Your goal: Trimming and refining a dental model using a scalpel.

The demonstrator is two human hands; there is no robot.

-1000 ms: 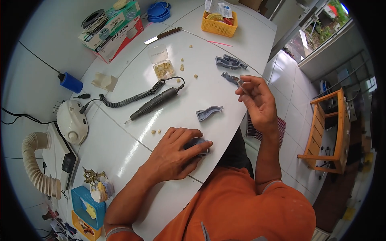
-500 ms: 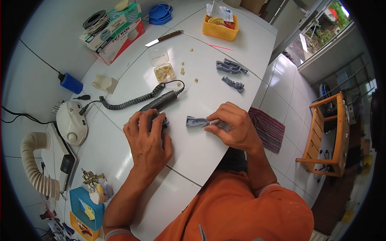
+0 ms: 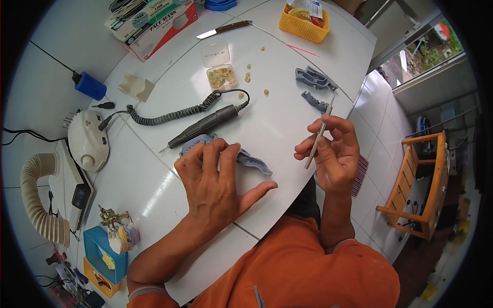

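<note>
My left hand (image 3: 211,177) is over grey-blue resin-like pieces, fingers arched and apart, thumb stretched out to the right. One long piece (image 3: 258,164) shows beyond its fingertips, and another lumpy piece (image 3: 197,142) shows behind its knuckles; the fingers hide the rest, and contact is unclear. Past them lies a dark rotary handpiece (image 3: 208,124) on a coiled cord. Raised near the table's right edge, my right hand (image 3: 339,156) pinches a slim metal scalpel (image 3: 319,137), thin tip pointing up and away. Two more grey moulded pieces, one larger (image 3: 314,78) and one curved (image 3: 313,101), rest beyond it.
A lidded clear box of yellowish bits (image 3: 222,77) stands mid-table, with several crumbs beside it. Farther back are a knife (image 3: 224,30) and a yellow basket (image 3: 305,32). At left stand a white control unit (image 3: 88,141), a ribbed hose (image 3: 38,200) and a blue basket (image 3: 105,252).
My right hand has lifted the scalpel, turned its tip upward and moved right. The long grey piece formerly at the scalpel's tip is now by my left hand, whose thumb has spread outward.
</note>
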